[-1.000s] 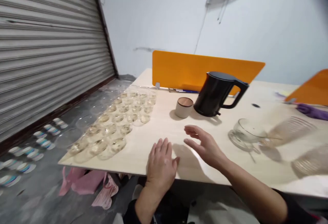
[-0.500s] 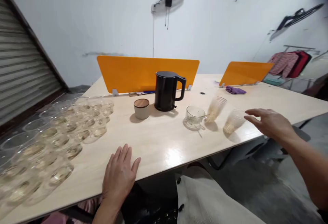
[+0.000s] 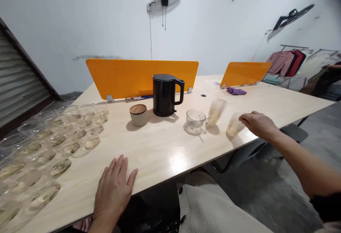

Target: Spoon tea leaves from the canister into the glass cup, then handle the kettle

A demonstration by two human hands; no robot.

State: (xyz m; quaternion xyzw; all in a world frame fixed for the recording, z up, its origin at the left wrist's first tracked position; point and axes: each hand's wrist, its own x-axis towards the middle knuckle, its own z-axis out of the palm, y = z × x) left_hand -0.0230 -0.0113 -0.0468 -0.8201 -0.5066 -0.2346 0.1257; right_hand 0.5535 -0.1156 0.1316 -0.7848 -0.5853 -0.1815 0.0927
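Observation:
My left hand [image 3: 113,186] lies flat near the table's front edge, fingers stretched out, holding nothing. On the right, my right hand [image 3: 258,124] pinches the rim of a leaning stack of clear plastic cups [image 3: 234,124]; how many cups it grips is hidden. A second stack of clear plastic cups [image 3: 217,112] leans just left of it. Beside that stands a ribbed glass bowl [image 3: 195,120] on a glass saucer, with a thin spoon-like handle sticking out to the right.
Many clear cups [image 3: 71,147] holding pale liquid crowd the table's left side. A black electric kettle [image 3: 163,96] and a lidded grey jar [image 3: 139,116] stand mid-table before an orange divider [image 3: 119,78]. Farther right are a purple cloth [image 3: 236,91] and another divider [image 3: 245,74].
My right hand has closed from an open reach onto the rim of the right cup stack. The whole view has shifted slightly; my left hand still rests on the table.

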